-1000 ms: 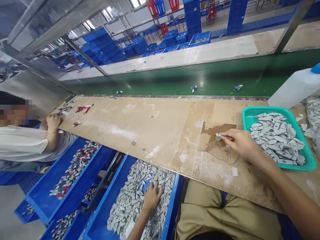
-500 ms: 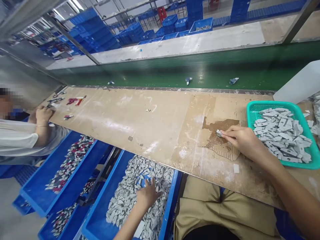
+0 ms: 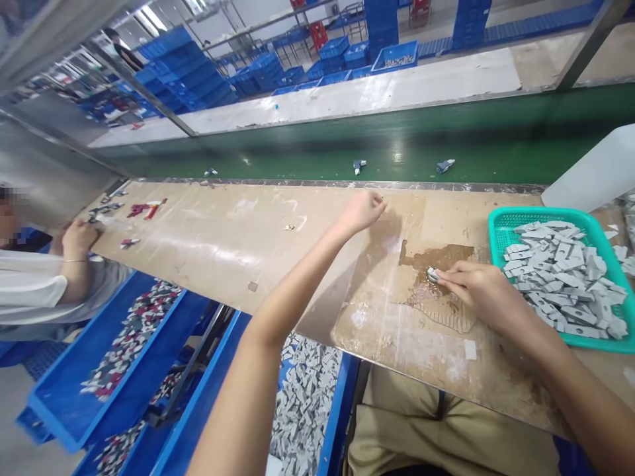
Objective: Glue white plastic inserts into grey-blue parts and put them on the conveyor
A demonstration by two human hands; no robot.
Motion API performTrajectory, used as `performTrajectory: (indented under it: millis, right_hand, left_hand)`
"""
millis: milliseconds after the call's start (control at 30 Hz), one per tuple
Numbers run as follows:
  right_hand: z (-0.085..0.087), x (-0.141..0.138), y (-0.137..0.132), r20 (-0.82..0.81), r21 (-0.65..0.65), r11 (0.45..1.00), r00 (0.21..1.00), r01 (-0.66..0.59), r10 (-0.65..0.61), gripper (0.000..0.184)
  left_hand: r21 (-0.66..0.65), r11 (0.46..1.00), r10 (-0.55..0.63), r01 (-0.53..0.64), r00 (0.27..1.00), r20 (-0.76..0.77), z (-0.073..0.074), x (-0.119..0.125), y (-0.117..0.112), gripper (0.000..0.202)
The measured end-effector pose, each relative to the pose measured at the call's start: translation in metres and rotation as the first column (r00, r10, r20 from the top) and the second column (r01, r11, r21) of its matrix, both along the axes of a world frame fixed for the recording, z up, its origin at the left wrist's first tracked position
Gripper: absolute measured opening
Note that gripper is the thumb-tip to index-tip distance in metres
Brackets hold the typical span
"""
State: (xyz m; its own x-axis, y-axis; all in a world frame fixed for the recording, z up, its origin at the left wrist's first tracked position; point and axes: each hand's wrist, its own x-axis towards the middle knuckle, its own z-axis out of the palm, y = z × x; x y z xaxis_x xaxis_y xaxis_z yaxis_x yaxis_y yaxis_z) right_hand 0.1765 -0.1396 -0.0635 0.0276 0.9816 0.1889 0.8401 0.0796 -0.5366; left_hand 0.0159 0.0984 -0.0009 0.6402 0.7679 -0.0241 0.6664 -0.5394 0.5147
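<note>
Over the worn cardboard patch on the bench, my right hand (image 3: 479, 291) pinches a small grey-white plastic piece (image 3: 432, 274) between thumb and fingers. My left hand (image 3: 361, 211) is raised above the bench near its far edge, fingers curled together; whatever they may hold is hidden. Just right of my right hand stands a green basket (image 3: 496, 228) full of grey plastic pieces (image 3: 570, 271). Below the bench edge, under my left forearm, a blue bin (image 3: 342, 396) holds many similar grey pieces (image 3: 307, 396).
Beyond the bench (image 3: 238, 231) runs a green conveyor belt (image 3: 297, 149) carrying a few blue-and-white pieces (image 3: 445, 166). A white container (image 3: 590, 165) stands behind the basket. At the left, a co-worker's hand (image 3: 79, 238) is near dark parts, above another blue bin (image 3: 59, 413).
My left hand has risen from the blue bin and moved up and right over the bench, its fingers now curled. My right hand stays on the patch with its piece. The belt pieces have shifted left.
</note>
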Motion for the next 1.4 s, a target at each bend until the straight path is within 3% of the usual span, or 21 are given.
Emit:
performTrajectory:
  millis: [100, 267, 400, 533, 600, 667, 767, 833, 900, 1033, 1100, 1167, 1233, 1333, 1400]
  right_hand:
    - [0.004, 0.0, 0.0, -0.021, -0.001, 1.0, 0.999, -0.028, 0.028, 0.038]
    - [0.011, -0.001, 0.001, -0.049, -0.016, 1.0, 0.999, -0.008, 0.007, 0.034]
    - [0.013, -0.002, 0.001, -0.053, -0.031, 0.999, 0.998, 0.011, -0.013, 0.033]
    - [0.016, -0.003, 0.0, -0.062, -0.048, 0.999, 0.998, 0.015, -0.018, 0.034]
    - [0.017, -0.003, 0.0, -0.071, -0.053, 0.998, 0.997, 0.016, -0.02, 0.034]
    - [0.018, -0.003, 0.0, -0.085, -0.052, 0.999, 0.996, 0.011, -0.015, 0.031]
    - [0.018, -0.002, -0.001, -0.12, -0.032, 0.999, 0.993, 0.004, -0.008, 0.027]
    - [0.017, -0.002, -0.001, -0.151, -0.013, 1.0, 0.988, 0.01, -0.012, 0.025]
    - [0.018, -0.002, -0.002, -0.192, 0.003, 1.0, 0.981, 0.026, -0.025, 0.025]
    - [0.022, -0.002, -0.004, -0.29, 0.067, 0.995, 0.955, 0.081, -0.058, 0.023]
    - [0.024, -0.002, -0.005, -0.335, 0.118, 0.984, 0.938, 0.133, -0.087, 0.022]
    - [0.027, -0.002, -0.005, -0.383, 0.171, 0.966, 0.916, 0.196, -0.119, 0.021]
    - [0.029, -0.002, -0.006, -0.429, 0.221, 0.94, 0.892, 0.259, -0.144, 0.02]
    - [0.033, -0.001, -0.008, -0.469, 0.28, 0.91, 0.871, 0.306, -0.149, 0.02]
    - [0.036, -0.001, -0.009, -0.464, 0.318, 0.904, 0.878, 0.287, -0.115, 0.02]
  left_hand:
    - [0.118, 0.988, 0.078, -0.095, 0.988, 0.137, -0.029, 0.065, 0.038, 0.023]
    - [0.081, 0.991, 0.085, -0.107, 0.968, 0.237, -0.067, 0.136, 0.066, 0.045]
    - [0.084, 0.983, 0.14, -0.165, 0.96, 0.244, -0.078, 0.17, 0.067, 0.052]
    - [0.057, 0.969, 0.215, -0.242, 0.93, 0.297, -0.079, 0.183, 0.071, 0.028]
    - [-0.06, 0.976, 0.217, -0.211, 0.878, 0.426, -0.078, 0.179, 0.074, 0.021]
    - [-0.246, 0.962, 0.243, -0.117, 0.777, 0.581, -0.076, 0.166, 0.072, 0.024]
    - [-0.456, 0.884, 0.309, 0.1, 0.606, 0.733, -0.07, 0.131, 0.055, 0.03]
    - [-0.518, 0.831, 0.347, 0.201, 0.54, 0.767, -0.065, 0.099, 0.035, 0.042]
    - [-0.597, 0.771, 0.423, 0.222, 0.521, 0.741, -0.061, 0.065, 0.01, 0.05]
    - [-0.779, 0.597, 0.571, 0.194, 0.579, 0.582, -0.062, 0.011, -0.037, 0.015]
    - [-0.8, 0.555, 0.583, 0.227, 0.58, 0.569, -0.063, -0.002, -0.057, 0.014]
    - [-0.783, 0.552, 0.579, 0.285, 0.545, 0.606, -0.063, -0.005, -0.075, 0.031]
    - [-0.751, 0.584, 0.531, 0.309, 0.554, 0.641, -0.06, -0.003, -0.093, 0.047]
    - [-0.646, 0.706, 0.337, 0.29, 0.665, 0.667, -0.055, 0.002, -0.115, 0.044]
    - [-0.558, 0.763, 0.205, 0.326, 0.697, 0.687, -0.055, 0.002, -0.124, 0.04]
